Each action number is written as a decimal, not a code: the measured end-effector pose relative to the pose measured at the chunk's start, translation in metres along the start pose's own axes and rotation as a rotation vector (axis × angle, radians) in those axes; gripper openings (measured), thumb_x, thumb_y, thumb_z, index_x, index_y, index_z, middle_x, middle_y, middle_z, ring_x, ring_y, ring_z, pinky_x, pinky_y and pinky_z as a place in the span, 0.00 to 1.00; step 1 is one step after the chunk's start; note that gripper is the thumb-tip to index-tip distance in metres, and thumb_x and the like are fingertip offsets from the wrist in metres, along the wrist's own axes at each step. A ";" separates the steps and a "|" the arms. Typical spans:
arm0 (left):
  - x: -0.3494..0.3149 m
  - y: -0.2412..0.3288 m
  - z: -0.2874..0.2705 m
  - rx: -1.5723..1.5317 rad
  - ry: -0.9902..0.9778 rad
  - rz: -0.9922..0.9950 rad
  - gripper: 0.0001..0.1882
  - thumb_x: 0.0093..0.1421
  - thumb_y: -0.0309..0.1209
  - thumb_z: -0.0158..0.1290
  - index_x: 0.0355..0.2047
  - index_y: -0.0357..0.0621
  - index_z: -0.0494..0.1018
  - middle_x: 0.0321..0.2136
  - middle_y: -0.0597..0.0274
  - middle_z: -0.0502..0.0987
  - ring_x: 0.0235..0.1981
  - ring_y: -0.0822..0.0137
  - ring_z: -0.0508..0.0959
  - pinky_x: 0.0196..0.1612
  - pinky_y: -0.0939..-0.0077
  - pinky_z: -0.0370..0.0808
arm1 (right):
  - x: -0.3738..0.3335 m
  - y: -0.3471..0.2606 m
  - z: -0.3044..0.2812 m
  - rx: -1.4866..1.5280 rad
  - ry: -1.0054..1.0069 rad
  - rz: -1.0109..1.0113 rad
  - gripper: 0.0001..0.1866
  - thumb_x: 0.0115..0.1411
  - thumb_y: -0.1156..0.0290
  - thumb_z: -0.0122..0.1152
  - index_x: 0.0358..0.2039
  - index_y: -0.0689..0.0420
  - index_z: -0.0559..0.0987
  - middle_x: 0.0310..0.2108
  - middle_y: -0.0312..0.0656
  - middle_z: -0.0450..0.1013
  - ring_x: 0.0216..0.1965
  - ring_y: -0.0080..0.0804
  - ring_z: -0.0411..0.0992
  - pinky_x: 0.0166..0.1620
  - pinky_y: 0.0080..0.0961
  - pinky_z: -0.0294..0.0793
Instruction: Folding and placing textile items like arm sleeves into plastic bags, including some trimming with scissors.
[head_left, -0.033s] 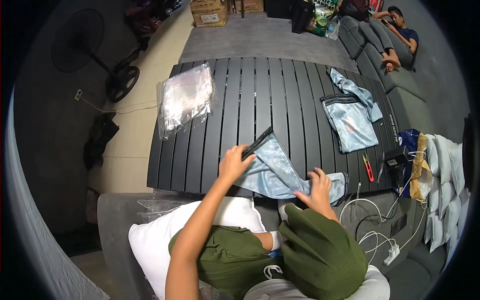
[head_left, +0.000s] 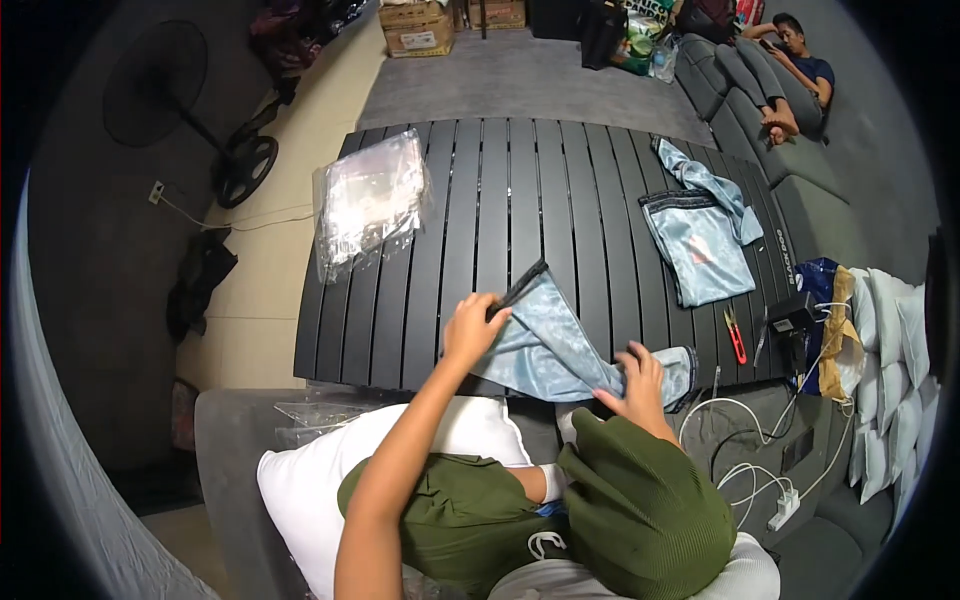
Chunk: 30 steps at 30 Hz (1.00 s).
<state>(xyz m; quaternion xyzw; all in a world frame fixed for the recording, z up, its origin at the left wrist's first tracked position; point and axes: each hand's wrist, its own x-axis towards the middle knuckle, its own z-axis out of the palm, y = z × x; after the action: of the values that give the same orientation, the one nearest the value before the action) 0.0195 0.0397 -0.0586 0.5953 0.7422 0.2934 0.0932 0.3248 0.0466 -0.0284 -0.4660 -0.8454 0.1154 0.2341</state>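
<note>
A light blue satin garment [head_left: 545, 350] with a black waistband lies across the near edge of the black slatted table [head_left: 500, 200]. My left hand [head_left: 476, 326] grips the garment at its waistband end, lifting that corner slightly. At the garment's other end, by the table's front edge, my right hand [head_left: 638, 374] holds the fabric. My knees in green trousers [head_left: 640, 510] show below the hands.
A second folded light blue garment [head_left: 700, 245] lies at the table's right, a pile of clear plastic bags [head_left: 368, 200] at its left. Red scissors [head_left: 735, 335] lie near the right edge. White cables [head_left: 775, 490], a white pillow [head_left: 300, 480], a floor fan [head_left: 160, 95] and a person on the sofa [head_left: 790, 60] surround it.
</note>
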 end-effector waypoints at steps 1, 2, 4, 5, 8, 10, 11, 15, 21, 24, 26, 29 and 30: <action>0.007 0.003 0.001 -0.015 0.003 0.013 0.21 0.55 0.45 0.52 0.38 0.39 0.72 0.29 0.55 0.76 0.29 0.64 0.76 0.35 0.72 0.71 | -0.010 0.015 -0.002 0.024 -0.007 -0.102 0.23 0.41 0.63 0.66 0.37 0.60 0.72 0.42 0.46 0.66 0.44 0.44 0.62 0.47 0.38 0.59; 0.013 0.005 -0.001 -0.231 -0.148 -0.231 0.19 0.55 0.43 0.52 0.39 0.39 0.72 0.28 0.57 0.77 0.28 0.67 0.75 0.35 0.74 0.70 | -0.015 0.029 -0.003 0.055 -0.019 -0.206 0.18 0.43 0.68 0.65 0.35 0.59 0.74 0.38 0.44 0.69 0.41 0.42 0.66 0.45 0.37 0.62; 0.013 -0.007 -0.005 -0.769 -0.261 -0.586 0.17 0.56 0.40 0.52 0.38 0.38 0.73 0.26 0.64 0.77 0.27 0.75 0.73 0.33 0.81 0.68 | -0.015 0.050 -0.008 0.131 -0.053 -0.209 0.13 0.45 0.71 0.63 0.32 0.59 0.75 0.32 0.43 0.71 0.34 0.41 0.68 0.40 0.34 0.65; 0.013 0.001 -0.012 -1.005 -0.355 -0.671 0.17 0.57 0.40 0.52 0.38 0.38 0.73 0.27 0.65 0.77 0.28 0.75 0.73 0.34 0.82 0.68 | -0.017 0.061 -0.013 0.192 -0.093 -0.193 0.08 0.46 0.74 0.60 0.30 0.59 0.76 0.26 0.42 0.72 0.28 0.39 0.70 0.35 0.31 0.69; 0.008 0.018 -0.054 -1.136 -0.449 -0.799 0.16 0.58 0.40 0.50 0.37 0.40 0.74 0.30 0.67 0.76 0.30 0.76 0.73 0.37 0.83 0.67 | 0.042 0.055 -0.063 0.335 -0.341 0.204 0.07 0.55 0.73 0.52 0.31 0.61 0.75 0.20 0.45 0.69 0.21 0.27 0.68 0.26 0.25 0.65; 0.000 0.003 -0.061 -1.120 -0.477 -0.882 0.15 0.58 0.41 0.50 0.36 0.43 0.74 0.31 0.68 0.76 0.32 0.77 0.73 0.38 0.83 0.66 | 0.094 0.061 -0.075 0.426 -0.401 0.136 0.08 0.55 0.71 0.52 0.30 0.63 0.74 0.17 0.32 0.63 0.20 0.17 0.59 0.25 0.18 0.60; -0.006 -0.005 -0.064 -1.139 -0.475 -0.893 0.14 0.58 0.42 0.49 0.36 0.44 0.74 0.31 0.68 0.75 0.31 0.76 0.73 0.38 0.82 0.68 | 0.122 0.061 -0.075 0.380 -0.453 0.068 0.09 0.56 0.70 0.51 0.29 0.63 0.73 0.18 0.30 0.63 0.22 0.17 0.59 0.26 0.18 0.60; -0.014 0.020 -0.060 -1.251 -0.374 -0.841 0.16 0.59 0.40 0.49 0.37 0.39 0.74 0.31 0.68 0.75 0.31 0.75 0.73 0.38 0.80 0.72 | 0.211 0.065 -0.059 0.258 -0.210 0.029 0.10 0.54 0.68 0.54 0.34 0.60 0.74 0.25 0.41 0.69 0.29 0.27 0.68 0.34 0.22 0.66; -0.028 0.008 -0.058 -0.023 0.191 -0.291 0.11 0.55 0.31 0.50 0.31 0.34 0.75 0.28 0.44 0.74 0.31 0.49 0.75 0.35 0.64 0.70 | 0.213 0.066 -0.023 0.005 0.284 -0.225 0.18 0.50 0.69 0.58 0.42 0.58 0.71 0.42 0.44 0.68 0.44 0.44 0.66 0.47 0.32 0.63; -0.020 0.008 -0.069 -0.084 0.245 -0.323 0.11 0.52 0.30 0.53 0.30 0.32 0.76 0.28 0.44 0.76 0.31 0.52 0.78 0.35 0.68 0.72 | 0.163 0.129 -0.014 -0.070 0.356 -0.022 0.14 0.50 0.68 0.58 0.38 0.58 0.72 0.37 0.48 0.69 0.40 0.46 0.66 0.44 0.34 0.64; -0.015 -0.009 -0.073 -0.092 0.273 -0.373 0.11 0.50 0.30 0.56 0.30 0.33 0.76 0.26 0.48 0.77 0.28 0.58 0.79 0.33 0.71 0.73 | 0.129 0.145 -0.006 0.110 0.255 0.307 0.15 0.52 0.65 0.58 0.37 0.61 0.72 0.34 0.52 0.69 0.38 0.47 0.67 0.42 0.35 0.66; -0.007 -0.019 -0.073 -0.094 0.262 -0.486 0.09 0.50 0.30 0.57 0.27 0.35 0.76 0.22 0.51 0.77 0.23 0.63 0.78 0.29 0.74 0.73 | 0.094 0.165 0.004 0.099 0.261 0.352 0.21 0.50 0.59 0.60 0.38 0.62 0.73 0.34 0.52 0.69 0.37 0.48 0.67 0.42 0.35 0.66; -0.007 -0.024 -0.073 -0.145 0.242 -0.561 0.09 0.49 0.30 0.57 0.26 0.35 0.76 0.21 0.51 0.77 0.23 0.62 0.78 0.29 0.73 0.72 | 0.091 0.159 0.006 0.023 0.283 0.327 0.23 0.48 0.56 0.62 0.37 0.62 0.73 0.35 0.51 0.69 0.39 0.47 0.66 0.43 0.36 0.65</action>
<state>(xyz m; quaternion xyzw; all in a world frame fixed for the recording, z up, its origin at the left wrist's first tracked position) -0.0340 0.0067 -0.0144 0.3199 0.8603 0.3770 0.1238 0.3976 0.2092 -0.0730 -0.6056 -0.7159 0.0950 0.3341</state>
